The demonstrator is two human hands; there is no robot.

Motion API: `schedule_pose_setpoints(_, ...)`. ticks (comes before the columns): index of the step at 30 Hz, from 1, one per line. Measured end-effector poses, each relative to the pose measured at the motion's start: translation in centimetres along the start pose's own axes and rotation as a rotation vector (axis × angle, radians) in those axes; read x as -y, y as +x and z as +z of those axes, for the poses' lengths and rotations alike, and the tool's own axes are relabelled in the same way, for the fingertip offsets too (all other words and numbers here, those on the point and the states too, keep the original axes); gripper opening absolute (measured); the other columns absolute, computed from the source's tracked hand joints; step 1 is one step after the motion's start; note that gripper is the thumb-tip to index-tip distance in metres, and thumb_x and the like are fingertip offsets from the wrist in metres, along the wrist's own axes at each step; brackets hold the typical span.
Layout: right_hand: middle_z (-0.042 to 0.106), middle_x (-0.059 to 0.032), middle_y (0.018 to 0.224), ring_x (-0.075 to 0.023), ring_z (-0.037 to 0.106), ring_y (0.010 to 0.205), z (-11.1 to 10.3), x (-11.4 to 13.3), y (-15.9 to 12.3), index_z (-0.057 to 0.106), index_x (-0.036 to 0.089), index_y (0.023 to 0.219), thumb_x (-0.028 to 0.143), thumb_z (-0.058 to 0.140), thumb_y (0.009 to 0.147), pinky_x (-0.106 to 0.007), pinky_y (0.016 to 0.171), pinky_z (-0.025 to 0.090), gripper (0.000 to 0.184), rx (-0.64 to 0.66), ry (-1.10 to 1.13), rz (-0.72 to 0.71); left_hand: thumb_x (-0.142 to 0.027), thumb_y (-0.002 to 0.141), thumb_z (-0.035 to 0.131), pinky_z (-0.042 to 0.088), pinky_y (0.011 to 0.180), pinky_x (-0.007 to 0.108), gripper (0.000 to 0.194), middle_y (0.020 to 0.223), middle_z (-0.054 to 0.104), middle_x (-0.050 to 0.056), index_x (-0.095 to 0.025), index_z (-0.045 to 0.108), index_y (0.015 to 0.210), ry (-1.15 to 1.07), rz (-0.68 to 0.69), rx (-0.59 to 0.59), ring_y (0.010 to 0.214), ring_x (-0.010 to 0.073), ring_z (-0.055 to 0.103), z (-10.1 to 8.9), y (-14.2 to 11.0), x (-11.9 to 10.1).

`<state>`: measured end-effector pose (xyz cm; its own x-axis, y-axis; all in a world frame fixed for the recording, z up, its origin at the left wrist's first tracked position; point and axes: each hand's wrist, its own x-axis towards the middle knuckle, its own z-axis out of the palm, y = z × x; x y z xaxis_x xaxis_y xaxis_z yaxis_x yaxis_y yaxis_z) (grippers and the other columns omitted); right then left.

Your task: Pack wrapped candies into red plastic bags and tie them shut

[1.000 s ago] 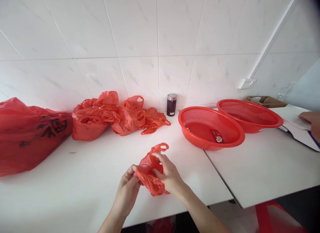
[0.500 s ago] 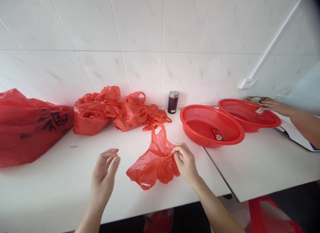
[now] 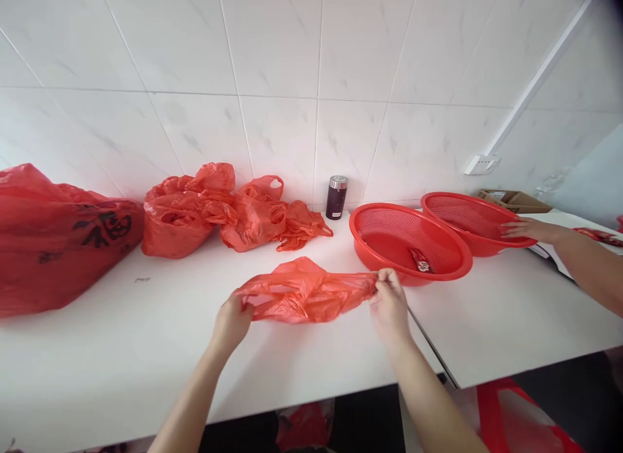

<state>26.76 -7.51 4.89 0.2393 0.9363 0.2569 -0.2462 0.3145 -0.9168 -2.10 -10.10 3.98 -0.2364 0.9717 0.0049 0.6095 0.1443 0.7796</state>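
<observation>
A thin red plastic bag (image 3: 311, 294) is stretched sideways between my two hands, over the white table (image 3: 160, 355). My left hand (image 3: 233, 321) is closed on the bag's left end, fingers partly hidden behind the film. At the bag's right end, my right hand (image 3: 390, 302) pinches it between thumb and fingers. Just beyond my right hand stands a red mesh basket (image 3: 384, 261) with a small dark red packet (image 3: 421, 260) inside.
Crumpled red bags (image 3: 253, 216) and a large full red bag (image 3: 63, 245) line the wall at left. A dark flask (image 3: 336, 200) stands behind. At right, another person's hand (image 3: 530, 230) reaches to a second red basket (image 3: 438, 203); a cardboard box (image 3: 523, 200) sits beyond.
My left hand has moved right and taken hold of the bag, which is now pulled out sideways. The other person's hand has moved down to the second basket's rim.
</observation>
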Motion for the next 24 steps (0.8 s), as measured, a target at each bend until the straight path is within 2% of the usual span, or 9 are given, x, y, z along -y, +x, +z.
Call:
schedule_pose_setpoints(3,0.046,0.0029,0.076,-0.0123,0.055,0.069,-0.9,0.6,1.1,0.036,0.023,0.077,0.020,0.050,0.078,-0.031,0.070,0.051,0.015,-0.058,-0.079,-0.021,-0.016,0.070,0.049,0.047,0.067,0.037,0.020,0.086,0.067,0.010,-0.020,0.065,0.082,0.186,-0.031,-0.013,0.079,0.0289,0.064,-1.6,-0.5,1.7)
schedule_pose_setpoints(6,0.054,-0.0020,0.087,-0.0161,0.059,0.086,0.8,2.6,-0.5,0.044,0.022,0.080,0.021,0.050,0.084,-0.036,0.085,0.050,0.008,0.004,-0.258,-0.224,-0.023,0.075,0.053,0.048,0.066,0.035,0.030,0.116,0.062,0.010,-0.024,0.067,0.101,0.283,0.019,0.041,0.079,0.0256,0.065,-1.4,-2.4,1.7)
schedule_pose_setpoints(9,0.058,-0.0034,0.087,-0.0154,0.059,0.081,3.1,5.3,-3.2,0.048,0.022,0.085,0.017,0.044,0.089,-0.031,0.077,0.050,0.007,0.255,-0.398,-0.354,-0.030,0.082,0.053,0.051,0.075,0.041,0.039,0.143,0.042,0.011,-0.031,0.062,0.120,0.417,0.209,-0.026,0.107,0.0326,0.058,-0.4,-4.2,0.8)
schedule_pose_setpoints(13,0.058,0.0005,0.075,-0.0125,0.056,0.063,4.2,6.3,-4.9,0.051,0.023,0.089,0.016,0.042,0.090,-0.025,0.059,0.046,0.011,0.575,-0.703,-0.266,-0.021,0.085,0.053,0.038,0.101,0.054,0.024,0.153,0.026,0.006,-0.030,0.071,0.099,0.487,0.599,-0.169,0.140,0.0387,0.022,0.5,-4.7,-0.9)
schedule_pose_setpoints(16,0.061,0.0009,0.071,-0.0142,0.057,0.058,4.3,4.4,-4.9,0.055,0.024,0.092,0.018,0.045,0.087,-0.025,0.054,0.042,0.012,0.677,-1.008,-0.210,-0.015,0.084,0.051,0.024,0.110,0.056,0.026,0.155,0.028,0.006,-0.026,0.067,0.101,0.495,0.768,-0.053,0.143,0.0347,0.017,1.9,-3.6,-2.8)
schedule_pose_setpoints(19,0.067,-0.0058,0.076,-0.0235,0.062,0.069,4.6,1.9,-5.4,0.061,0.021,0.089,0.020,0.055,0.082,-0.034,0.062,0.045,0.010,0.703,-1.231,-0.266,-0.011,0.079,0.055,0.013,0.114,0.054,0.048,0.156,0.027,0.009,-0.024,0.054,0.125,0.342,0.666,0.187,0.134,0.0308,0.039,4.3,-1.5,-4.4)
schedule_pose_setpoints(21,0.069,-0.0087,0.079,-0.0291,0.063,0.078,4.5,0.9,-5.9,0.063,0.020,0.088,0.021,0.063,0.076,-0.042,0.073,0.046,0.012,0.710,-1.288,-0.272,-0.010,0.072,0.060,0.014,0.114,0.051,0.064,0.145,0.046,0.010,-0.025,0.049,0.134,0.216,0.537,0.309,0.119,0.0295,0.054,5.8,-0.1,-4.9)
schedule_pose_setpoints(22,0.069,-0.0084,0.080,-0.0301,0.063,0.081,4.2,0.7,-6.1,0.064,0.020,0.089,0.021,0.066,0.074,-0.046,0.079,0.045,0.015,0.727,-1.291,-0.262,-0.011,0.070,0.062,0.017,0.113,0.051,0.064,0.132,0.059,0.010,-0.026,0.052,0.132,0.172,0.487,0.347,0.111,0.0295,0.059,6.3,0.5,-5.0)
schedule_pose_setpoints(24,0.070,-0.0056,0.082,-0.0288,0.063,0.086,3.0,0.9,-6.1,0.066,0.023,0.093,0.021,0.069,0.070,-0.047,0.087,0.043,0.024,0.787,-1.263,-0.226,-0.017,0.069,0.064,0.028,0.108,0.051,0.045,0.099,0.073,0.006,-0.026,0.066,0.113,0.105,0.413,0.390,0.098,0.0304,0.065,6.4,1.7,-4.6)
